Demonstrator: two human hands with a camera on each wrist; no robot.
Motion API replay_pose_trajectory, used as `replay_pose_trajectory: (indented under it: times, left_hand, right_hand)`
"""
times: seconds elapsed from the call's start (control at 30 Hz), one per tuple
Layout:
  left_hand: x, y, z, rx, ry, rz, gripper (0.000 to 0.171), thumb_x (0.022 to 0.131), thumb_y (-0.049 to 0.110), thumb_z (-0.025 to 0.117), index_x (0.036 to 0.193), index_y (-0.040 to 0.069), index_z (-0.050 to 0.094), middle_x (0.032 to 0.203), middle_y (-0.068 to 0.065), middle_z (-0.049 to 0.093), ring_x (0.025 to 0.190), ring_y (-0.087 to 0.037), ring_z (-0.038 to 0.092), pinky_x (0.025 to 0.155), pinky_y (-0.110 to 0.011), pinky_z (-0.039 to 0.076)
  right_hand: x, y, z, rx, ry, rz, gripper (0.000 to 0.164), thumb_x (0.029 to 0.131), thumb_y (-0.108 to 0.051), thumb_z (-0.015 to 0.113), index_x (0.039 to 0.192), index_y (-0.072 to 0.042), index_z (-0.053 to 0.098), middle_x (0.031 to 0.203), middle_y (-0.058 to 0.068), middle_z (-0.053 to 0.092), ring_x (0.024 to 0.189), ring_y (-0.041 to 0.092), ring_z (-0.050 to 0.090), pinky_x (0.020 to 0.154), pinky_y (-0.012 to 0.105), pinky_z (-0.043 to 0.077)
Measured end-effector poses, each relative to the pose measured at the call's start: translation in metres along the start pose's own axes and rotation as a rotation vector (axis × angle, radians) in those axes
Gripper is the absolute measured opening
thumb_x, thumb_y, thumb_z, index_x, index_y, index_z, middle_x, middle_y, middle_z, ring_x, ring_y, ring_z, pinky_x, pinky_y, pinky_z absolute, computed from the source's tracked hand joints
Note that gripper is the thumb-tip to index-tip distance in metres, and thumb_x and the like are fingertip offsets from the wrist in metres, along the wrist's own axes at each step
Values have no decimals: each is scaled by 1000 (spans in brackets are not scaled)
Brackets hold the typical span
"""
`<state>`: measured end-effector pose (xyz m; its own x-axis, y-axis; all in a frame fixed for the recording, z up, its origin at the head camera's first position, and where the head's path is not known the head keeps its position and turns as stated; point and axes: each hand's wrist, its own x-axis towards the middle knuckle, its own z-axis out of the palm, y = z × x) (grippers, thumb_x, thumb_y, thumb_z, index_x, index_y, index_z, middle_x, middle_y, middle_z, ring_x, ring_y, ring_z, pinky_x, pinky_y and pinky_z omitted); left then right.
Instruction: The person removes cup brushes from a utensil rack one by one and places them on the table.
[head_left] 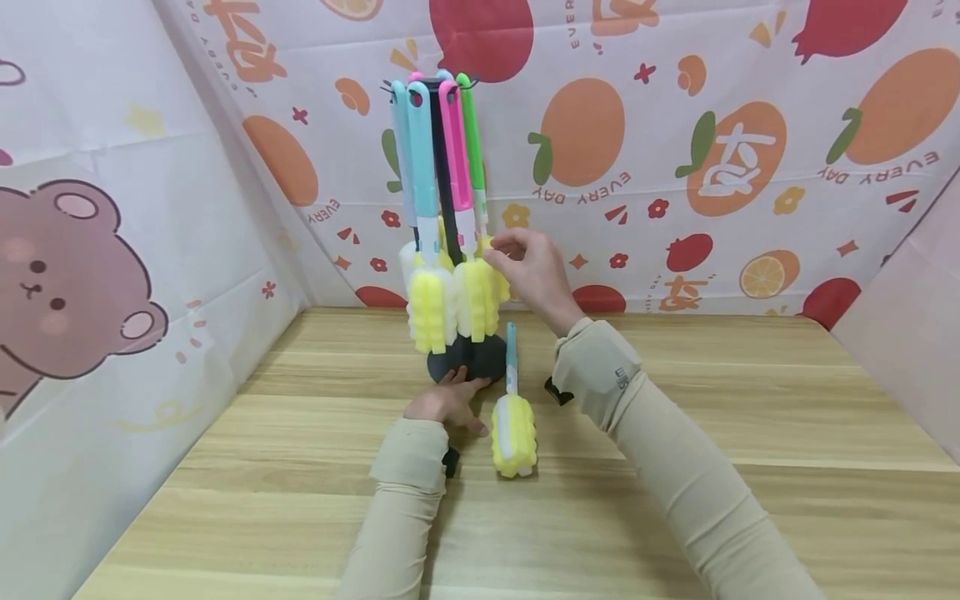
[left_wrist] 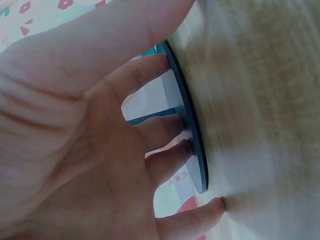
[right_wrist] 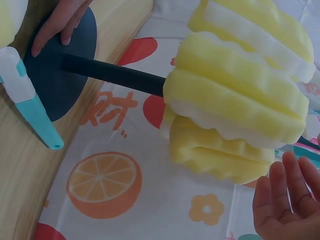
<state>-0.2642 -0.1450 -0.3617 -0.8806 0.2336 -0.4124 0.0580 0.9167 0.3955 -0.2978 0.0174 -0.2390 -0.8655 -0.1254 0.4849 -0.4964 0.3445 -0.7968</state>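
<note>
A black stand (head_left: 468, 358) with a round base holds several sponge bottle brushes at its top, with turquoise, pink (head_left: 456, 150) and green (head_left: 472, 133) handles and yellow-and-white sponge heads (head_left: 429, 308) hanging down. My left hand (head_left: 446, 400) rests on the base, fingers spread over its edge, as the left wrist view shows. My right hand (head_left: 528, 267) is up at the stand's right side, beside the neck of the green-handled brush. Its fingers (right_wrist: 280, 195) look loosely extended in the right wrist view; any contact is unclear. A turquoise-handled sponge brush (head_left: 513, 429) lies on the table, right of my left hand.
The wooden table (head_left: 697, 500) reaches to a fruit-printed cloth (head_left: 652, 167) hanging behind the stand. On the left hangs a pale cloth with a bear print (head_left: 67, 292). Black pieces show at both wrists.
</note>
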Motion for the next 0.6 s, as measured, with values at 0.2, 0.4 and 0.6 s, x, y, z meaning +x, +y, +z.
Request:
replay_pose_trajectory:
  times: [0.2, 0.4, 0.6]
  left_hand:
    - [1, 1, -1, 20, -3, 6, 83, 90, 24, 80, 160, 16, 35, 167, -22, 8, 154, -38, 4, 117, -59, 21]
    - [1, 1, -1, 30, -2, 9, 83, 90, 25, 79, 160, 16, 35, 167, -22, 8, 154, -38, 5, 117, -59, 21]
    - [1, 1, 0, 28, -2, 2, 83, 90, 26, 79, 160, 17, 35, 168, -20, 8, 154, -37, 5, 117, -59, 21]
  right_hand:
    - [3, -5, 4, -14, 9, -33, 24, 97, -13, 70, 116, 2, 71, 107, 13, 71, 94, 25, 64, 84, 33, 54]
    - [6, -12, 12, -45, -5, -27, 28, 97, -14, 71, 121, 0, 70, 111, 12, 70, 95, 24, 64, 83, 31, 54]
    - [7, -14, 16, -50, -29, -8, 29, 97, -12, 70, 123, 2, 67, 111, 14, 69, 97, 25, 65, 87, 32, 55]
